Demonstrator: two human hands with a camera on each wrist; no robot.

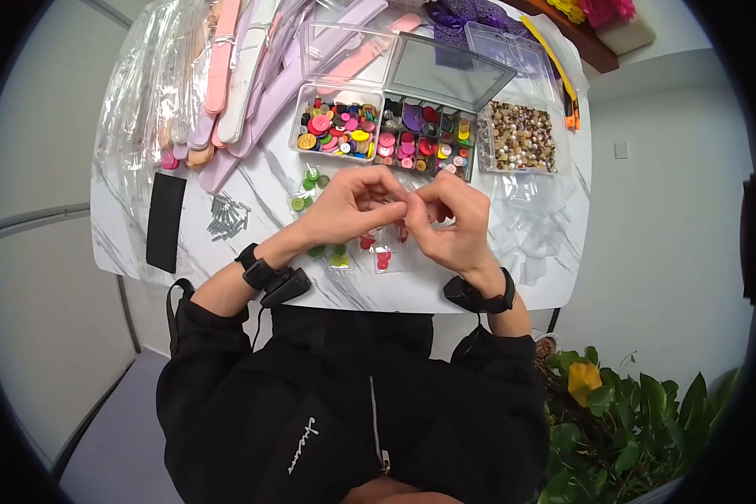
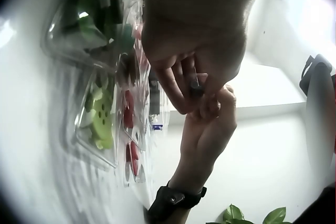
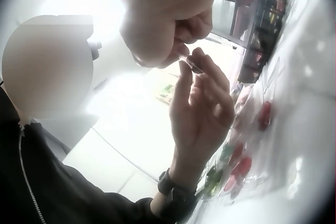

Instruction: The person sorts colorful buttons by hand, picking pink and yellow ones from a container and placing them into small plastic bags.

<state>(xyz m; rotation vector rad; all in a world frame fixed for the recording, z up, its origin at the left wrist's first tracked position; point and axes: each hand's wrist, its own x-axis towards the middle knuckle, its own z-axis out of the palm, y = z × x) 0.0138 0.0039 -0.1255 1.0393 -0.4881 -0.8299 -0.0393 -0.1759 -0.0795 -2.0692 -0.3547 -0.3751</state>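
Note:
Both hands meet above the middle of the table. The left hand point(image 1: 353, 204) pinches a small clear bag point(image 3: 192, 66) with something dark inside, between thumb and fingers. Fingers of the right hand point(image 1: 455, 220) pinch the edge of the same bag, touching the left fingertips. In the left wrist view the dark piece point(image 2: 196, 88) shows between the fingers of the left hand point(image 2: 197, 50). Below the hands lie small clear bags of red buttons point(image 1: 383, 260) and green buttons point(image 1: 339, 259); yellow-green ones point(image 2: 101, 119) show close up in the left wrist view.
Behind the hands stand an open box of mixed buttons point(image 1: 336, 123), a dark compartment box point(image 1: 424, 139) and a box of beads point(image 1: 521, 137). Empty clear bags point(image 1: 533, 239) lie at right. At left are a black strip point(image 1: 166, 222), metal pieces point(image 1: 228, 216) and pink and white straps point(image 1: 252, 80).

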